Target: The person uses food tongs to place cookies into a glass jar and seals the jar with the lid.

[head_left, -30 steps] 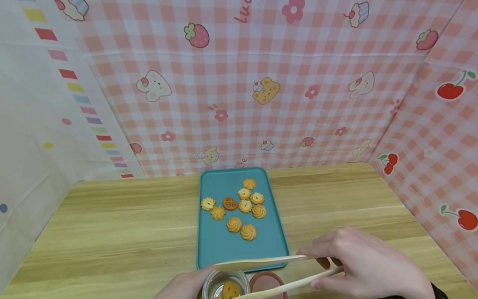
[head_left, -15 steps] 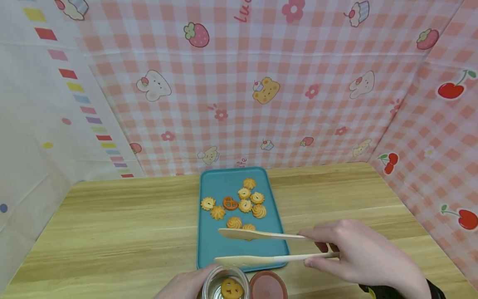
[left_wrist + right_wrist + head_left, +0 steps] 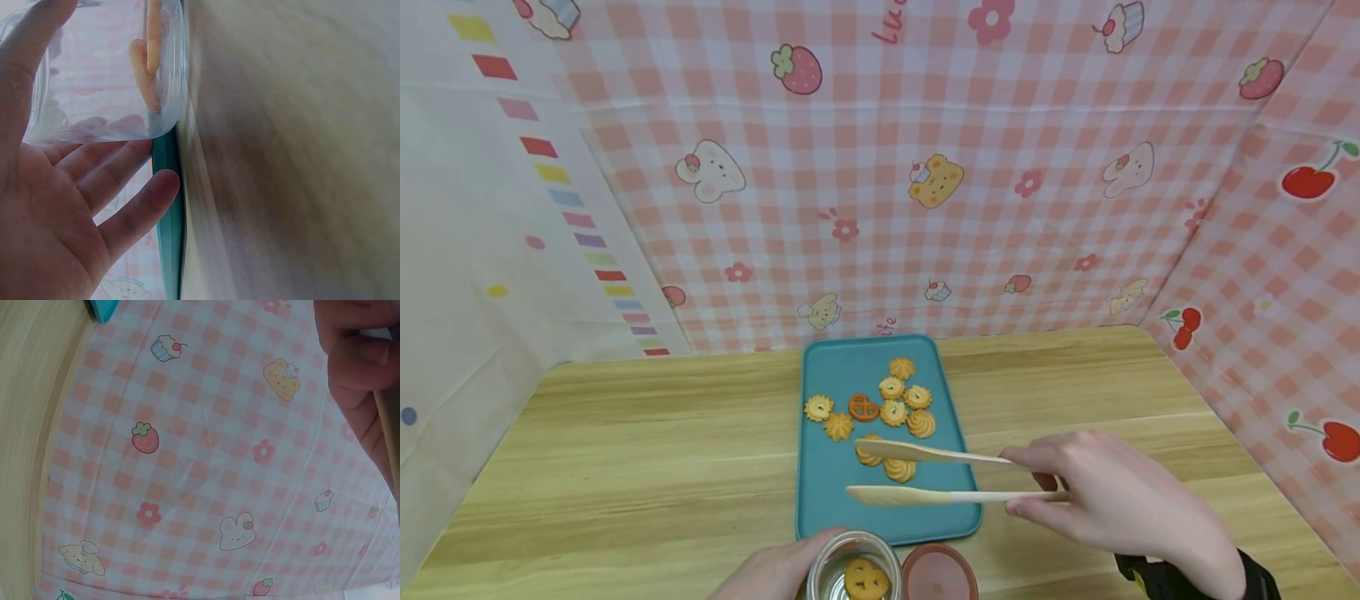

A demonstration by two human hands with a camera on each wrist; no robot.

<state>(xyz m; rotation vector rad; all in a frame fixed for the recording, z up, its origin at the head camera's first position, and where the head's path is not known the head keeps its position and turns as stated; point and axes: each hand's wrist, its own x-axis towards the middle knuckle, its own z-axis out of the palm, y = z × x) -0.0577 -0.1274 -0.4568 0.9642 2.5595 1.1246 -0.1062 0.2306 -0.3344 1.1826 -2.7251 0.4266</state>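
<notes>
My left hand [image 3: 775,573] holds a clear jar [image 3: 827,579] at the front edge of the head view. Pretzel-shaped cookies [image 3: 866,578] lie inside it. In the left wrist view, the thumb and fingers of that hand [image 3: 56,219] lie around the jar's wall, with the little finger off it. My right hand [image 3: 1120,500] pinches wooden tongs [image 3: 910,497], their two arms spread apart with nothing between the tips. The tongs hover over the front part of a teal tray [image 3: 827,508], the upper arm partly covering a swirl cookie [image 3: 868,458]. Another swirl cookie [image 3: 899,472] shows between the arms.
Farther back on the tray lie several flower-shaped cookies [image 3: 893,412] and a brown pretzel [image 3: 863,407]. A reddish-brown round lid [image 3: 940,575] is right of the jar. Checked cloth [image 3: 880,192] hangs behind the wooden table [image 3: 662,467].
My right hand has moved the tongs away from above the jar, forward over the tray, and the jar's mouth is now uncovered. The left hand and jar have stayed nearly still.
</notes>
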